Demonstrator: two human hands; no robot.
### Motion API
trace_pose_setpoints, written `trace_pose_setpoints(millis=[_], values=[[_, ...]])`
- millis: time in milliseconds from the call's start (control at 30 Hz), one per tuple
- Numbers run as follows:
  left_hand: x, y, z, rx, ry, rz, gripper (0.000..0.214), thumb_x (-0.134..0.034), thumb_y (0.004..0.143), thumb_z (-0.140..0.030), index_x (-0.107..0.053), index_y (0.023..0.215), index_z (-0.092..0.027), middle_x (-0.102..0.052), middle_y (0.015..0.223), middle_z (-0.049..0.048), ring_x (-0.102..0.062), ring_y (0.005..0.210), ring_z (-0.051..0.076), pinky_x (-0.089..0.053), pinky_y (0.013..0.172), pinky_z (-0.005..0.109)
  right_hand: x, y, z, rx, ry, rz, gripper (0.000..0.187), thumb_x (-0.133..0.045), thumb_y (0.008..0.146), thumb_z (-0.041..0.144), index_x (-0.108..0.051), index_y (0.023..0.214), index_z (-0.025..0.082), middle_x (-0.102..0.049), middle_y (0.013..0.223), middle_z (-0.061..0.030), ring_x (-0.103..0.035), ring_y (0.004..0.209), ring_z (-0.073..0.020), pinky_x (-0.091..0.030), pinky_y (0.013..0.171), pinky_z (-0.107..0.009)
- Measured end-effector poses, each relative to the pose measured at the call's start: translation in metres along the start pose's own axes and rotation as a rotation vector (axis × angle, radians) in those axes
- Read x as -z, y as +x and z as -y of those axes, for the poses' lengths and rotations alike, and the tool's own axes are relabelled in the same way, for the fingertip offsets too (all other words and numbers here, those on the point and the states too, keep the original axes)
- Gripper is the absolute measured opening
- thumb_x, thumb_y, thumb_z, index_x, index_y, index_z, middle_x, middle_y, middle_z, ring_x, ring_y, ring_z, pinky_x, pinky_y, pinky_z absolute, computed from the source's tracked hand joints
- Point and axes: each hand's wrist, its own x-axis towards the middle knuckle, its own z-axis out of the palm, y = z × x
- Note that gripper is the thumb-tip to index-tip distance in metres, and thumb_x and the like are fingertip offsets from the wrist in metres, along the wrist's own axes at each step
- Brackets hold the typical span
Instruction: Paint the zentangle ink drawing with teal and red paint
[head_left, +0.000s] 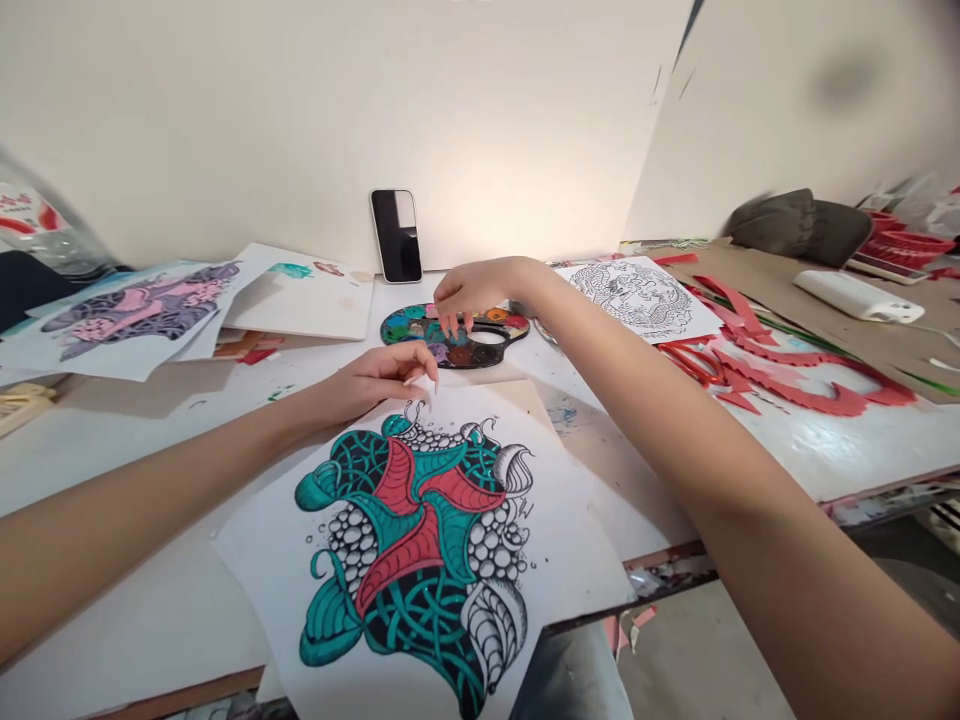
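A sheet with a teal, red and black patterned drawing [420, 545] lies in front of me on the white table [150, 600]. My left hand [379, 378] rests at the sheet's top edge, fingers curled together; a thin pale tip shows at them. My right hand [472, 292] reaches over the black paint palette [457, 335], fingers bent down and touching its colour wells. What the right fingers hold, if anything, is hidden.
A phone [396, 235] leans on the wall behind the palette. Painted sheets [142, 310] lie at the left, an uncoloured line drawing [637, 295] at the right. Red paper cuttings [780, 370], a white device [855, 295] and a dark pouch [795, 225] sit far right.
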Motion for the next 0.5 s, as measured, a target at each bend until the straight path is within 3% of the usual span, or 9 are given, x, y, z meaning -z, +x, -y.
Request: trace_pose_setpoints(millis=[200,300,400,500], values=[[0.0,0.0,0.001,0.01,0.003,-0.002,0.008,-0.068,0.088,-0.024,-0.063,0.091,-0.019,-0.044,0.077,-0.0036,-0.045,0.069,0.01,-0.033,0.068,0.023,0.002,0.006,-0.017,0.065,0.126,-0.014,0.018,-0.068,0.094,0.015,-0.063,0.077,0.012,-0.072,0.07,-0.0052,-0.067,0.062,-0.0133,-0.051,0.064,-0.029],[0.0,0.001,0.002,0.006,0.005,-0.003,0.008,-0.068,0.087,-0.024,-0.063,0.091,-0.019,-0.044,0.077,-0.0036,-0.046,0.07,0.01,-0.034,0.068,0.023,0.0,0.008,-0.023,0.141,0.196,0.014,0.035,-0.072,0.094,0.039,-0.065,0.074,0.011,-0.07,0.07,-0.0059,-0.067,0.067,-0.0134,-0.052,0.069,-0.029],[0.0,0.003,0.003,-0.009,0.008,0.0,0.008,-0.067,0.086,-0.023,-0.064,0.092,-0.018,-0.045,0.076,-0.0035,-0.046,0.07,0.01,-0.035,0.07,0.024,-0.002,0.008,-0.027,0.186,0.238,0.004,0.055,-0.06,0.096,0.061,-0.072,0.079,0.009,-0.071,0.071,-0.0083,-0.067,0.07,-0.0148,-0.052,0.076,-0.031],[0.0,0.003,0.003,-0.001,0.01,-0.006,0.009,-0.067,0.085,-0.022,-0.064,0.091,-0.018,-0.046,0.076,-0.0029,-0.047,0.071,0.011,-0.036,0.071,0.025,-0.004,0.006,-0.032,0.174,0.288,-0.039,0.067,-0.048,0.098,0.068,-0.075,0.08,0.009,-0.073,0.074,-0.0115,-0.067,0.072,-0.0162,-0.052,0.078,-0.032]])
